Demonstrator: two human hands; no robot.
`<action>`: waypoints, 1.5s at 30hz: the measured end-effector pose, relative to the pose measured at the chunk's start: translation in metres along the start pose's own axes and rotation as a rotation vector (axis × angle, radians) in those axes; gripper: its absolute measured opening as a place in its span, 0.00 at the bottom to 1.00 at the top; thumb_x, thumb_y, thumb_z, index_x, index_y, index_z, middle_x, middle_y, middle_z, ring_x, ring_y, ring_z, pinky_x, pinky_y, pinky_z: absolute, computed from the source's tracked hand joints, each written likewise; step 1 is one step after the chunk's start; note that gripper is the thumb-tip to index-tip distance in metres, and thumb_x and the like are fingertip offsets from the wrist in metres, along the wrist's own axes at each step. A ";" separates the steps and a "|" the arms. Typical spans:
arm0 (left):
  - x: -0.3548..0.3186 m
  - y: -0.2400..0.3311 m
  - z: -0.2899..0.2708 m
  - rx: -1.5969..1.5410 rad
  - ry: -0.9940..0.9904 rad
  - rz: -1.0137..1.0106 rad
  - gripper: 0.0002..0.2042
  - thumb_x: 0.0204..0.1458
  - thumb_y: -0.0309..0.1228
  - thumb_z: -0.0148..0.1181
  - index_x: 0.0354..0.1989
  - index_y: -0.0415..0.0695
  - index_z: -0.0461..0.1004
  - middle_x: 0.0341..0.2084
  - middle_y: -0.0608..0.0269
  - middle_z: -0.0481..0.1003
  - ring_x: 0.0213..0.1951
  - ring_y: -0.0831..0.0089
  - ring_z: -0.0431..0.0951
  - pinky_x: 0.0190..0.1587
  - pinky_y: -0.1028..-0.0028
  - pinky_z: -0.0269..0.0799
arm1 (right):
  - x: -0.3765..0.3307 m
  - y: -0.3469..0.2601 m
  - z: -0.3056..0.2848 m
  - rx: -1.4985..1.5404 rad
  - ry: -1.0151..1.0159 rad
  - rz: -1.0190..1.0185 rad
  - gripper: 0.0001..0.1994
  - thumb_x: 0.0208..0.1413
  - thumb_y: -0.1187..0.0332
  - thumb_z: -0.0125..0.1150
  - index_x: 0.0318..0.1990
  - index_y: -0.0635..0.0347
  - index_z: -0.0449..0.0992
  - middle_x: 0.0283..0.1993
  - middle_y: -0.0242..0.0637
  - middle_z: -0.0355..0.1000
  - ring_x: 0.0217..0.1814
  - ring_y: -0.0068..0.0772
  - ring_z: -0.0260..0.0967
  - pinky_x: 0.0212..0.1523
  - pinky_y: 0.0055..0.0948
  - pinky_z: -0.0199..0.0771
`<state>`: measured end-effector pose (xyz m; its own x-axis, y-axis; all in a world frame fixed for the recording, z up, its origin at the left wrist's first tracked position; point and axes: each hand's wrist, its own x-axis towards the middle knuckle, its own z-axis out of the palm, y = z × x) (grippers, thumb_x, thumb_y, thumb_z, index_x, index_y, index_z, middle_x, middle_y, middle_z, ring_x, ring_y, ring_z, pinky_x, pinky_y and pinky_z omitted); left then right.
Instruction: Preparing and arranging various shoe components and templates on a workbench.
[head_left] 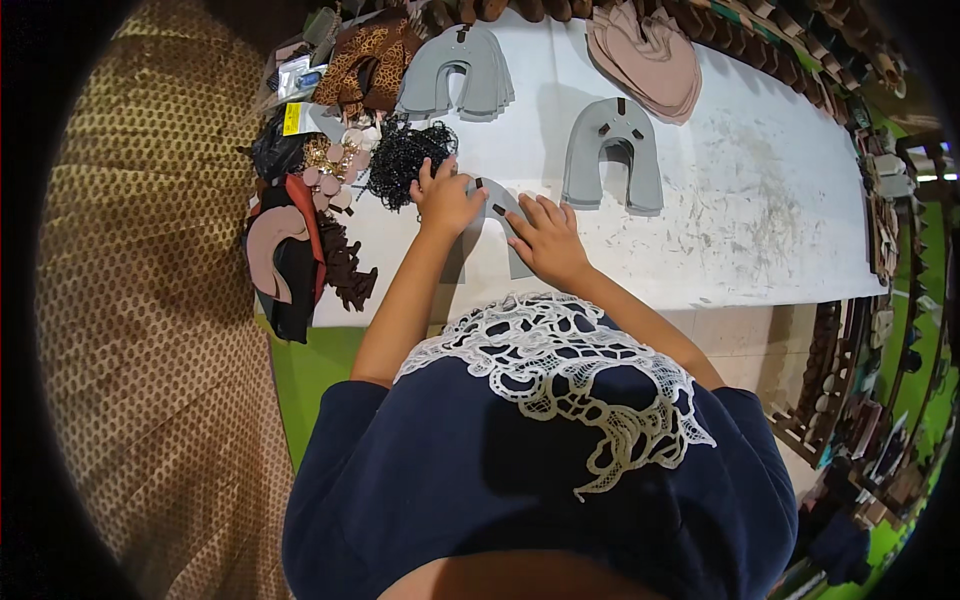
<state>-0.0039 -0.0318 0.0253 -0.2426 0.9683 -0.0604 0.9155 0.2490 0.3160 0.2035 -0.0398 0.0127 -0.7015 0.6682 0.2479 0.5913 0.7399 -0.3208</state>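
My left fingers point(427, 172) spread apart, my right fingers point(536, 212) also apart, a grey curved piece point(494, 192) beneath both, black strings point(400, 160) beside the left ones

On the white tabletop point(740, 250), the left hand point(445, 200) and right hand point(550, 240) rest on a grey arch-shaped piece point(497, 193) (small dark tabs show on it). From that piece, a black stringy tangle point(395, 160) lies at ten o'clock, a grey arch stack point(424, 82) near twelve, a second grey stack point(584, 165) at two, a pink curved piece point(263, 250) at nine.
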 end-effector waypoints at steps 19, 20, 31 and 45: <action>-0.043 0.001 0.018 0.042 0.247 0.261 0.14 0.45 0.37 0.59 0.43 0.56 0.75 0.60 0.57 0.58 0.62 0.52 0.51 0.60 0.43 0.35 | 0.001 0.000 -0.001 -0.019 -0.033 0.004 0.21 0.55 0.56 0.51 0.57 0.46 0.66 0.63 0.41 0.55 0.62 0.46 0.51 0.58 0.54 0.49; -0.045 0.000 0.020 0.058 0.265 0.268 0.15 0.45 0.38 0.59 0.44 0.56 0.75 0.60 0.57 0.58 0.62 0.53 0.51 0.60 0.43 0.35 | 0.001 0.000 0.000 -0.019 -0.033 0.003 0.21 0.55 0.56 0.51 0.57 0.46 0.66 0.63 0.41 0.55 0.62 0.46 0.51 0.58 0.54 0.49; -0.070 -0.001 0.030 0.085 0.083 0.202 0.27 0.54 0.47 0.48 0.63 0.59 0.57 0.65 0.49 0.48 0.66 0.49 0.43 0.63 0.45 0.34 | 0.003 -0.004 -0.002 -0.070 -0.028 -0.020 0.22 0.55 0.57 0.51 0.58 0.45 0.65 0.63 0.40 0.55 0.62 0.45 0.51 0.57 0.53 0.49; -0.095 -0.001 0.029 0.087 0.057 0.081 0.35 0.53 0.52 0.46 0.65 0.43 0.50 0.66 0.53 0.46 0.67 0.59 0.43 0.64 0.50 0.35 | 0.015 -0.008 0.001 -0.067 -0.061 -0.001 0.23 0.55 0.52 0.49 0.58 0.47 0.66 0.64 0.41 0.54 0.63 0.46 0.50 0.57 0.51 0.49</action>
<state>0.0273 -0.1237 0.0030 -0.1823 0.9831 0.0166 0.9566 0.1735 0.2341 0.1877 -0.0355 0.0186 -0.7239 0.6628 0.1912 0.6145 0.7456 -0.2579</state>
